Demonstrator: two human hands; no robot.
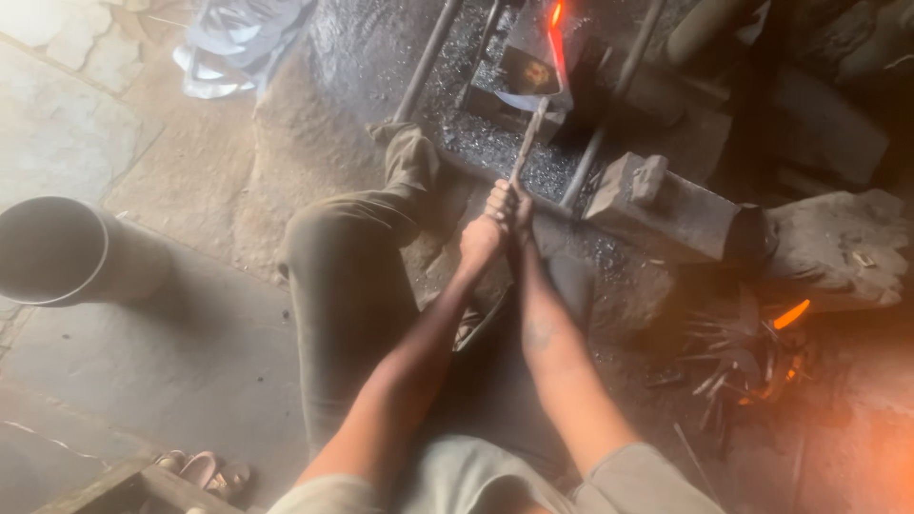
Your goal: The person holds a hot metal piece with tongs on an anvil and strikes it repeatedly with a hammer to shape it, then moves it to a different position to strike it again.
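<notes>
Nearest the camera, two bare forearms are seen reaching forward over a trouser-clad knee, meeting where the left hand (pixel 481 236) and right hand (pixel 512 202) are both curled shut around the near end of a long, thin, dark metal rod (pixel 529 138), the right hand set slightly farther along it. From the hands the rod's long axis runs away and a little to the right, its far end resting on a dark iron block (pixel 529 69) beside a glowing orange-red strip of hot metal (pixel 556 43). A grey stone-like block (pixel 657 205) lies to the right, a dull metal cylinder (pixel 57 249) far left.
</notes>
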